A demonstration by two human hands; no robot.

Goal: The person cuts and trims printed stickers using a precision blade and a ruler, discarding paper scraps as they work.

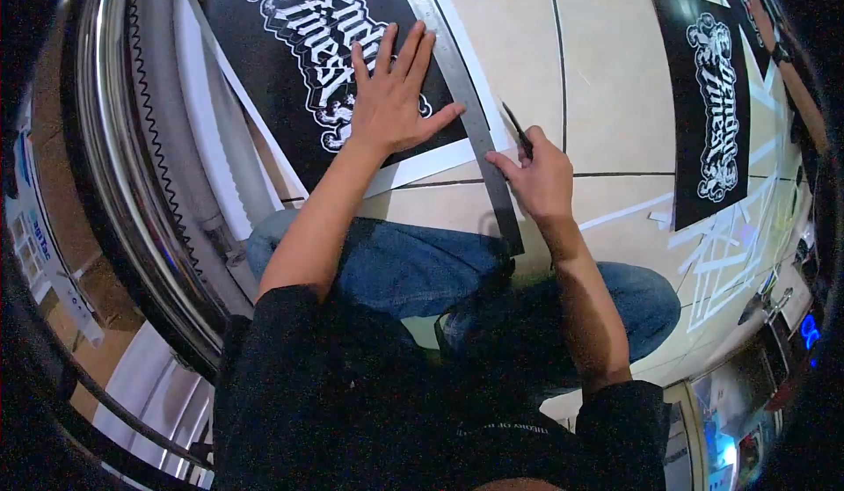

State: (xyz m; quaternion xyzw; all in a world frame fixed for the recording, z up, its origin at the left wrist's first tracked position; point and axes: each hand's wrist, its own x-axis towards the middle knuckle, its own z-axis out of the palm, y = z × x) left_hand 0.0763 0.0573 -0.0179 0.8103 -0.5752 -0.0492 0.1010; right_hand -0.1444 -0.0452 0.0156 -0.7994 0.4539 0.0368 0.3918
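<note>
My left hand (391, 100) lies flat with fingers spread on a black poster (233, 12) with white gothic lettering and a white border. Its fingertips and thumb press on a long metal ruler (453, 73), which runs along the poster's right edge and reaches past its lower edge toward my knees. In my right hand (543, 179) is a slim, dark cutter knife (516, 122), its tip pointing up and away over the tiles, just right of the ruler. The right thumb rests at the ruler's edge.
Another black print (712, 109) lies on the tiled floor (615, 51) to the right, with thin white paper strips (725, 236) scattered below it. At the far right edge shows another person's arm (796, 95). Metal rollers (114, 139) of a large machine stand close on the left.
</note>
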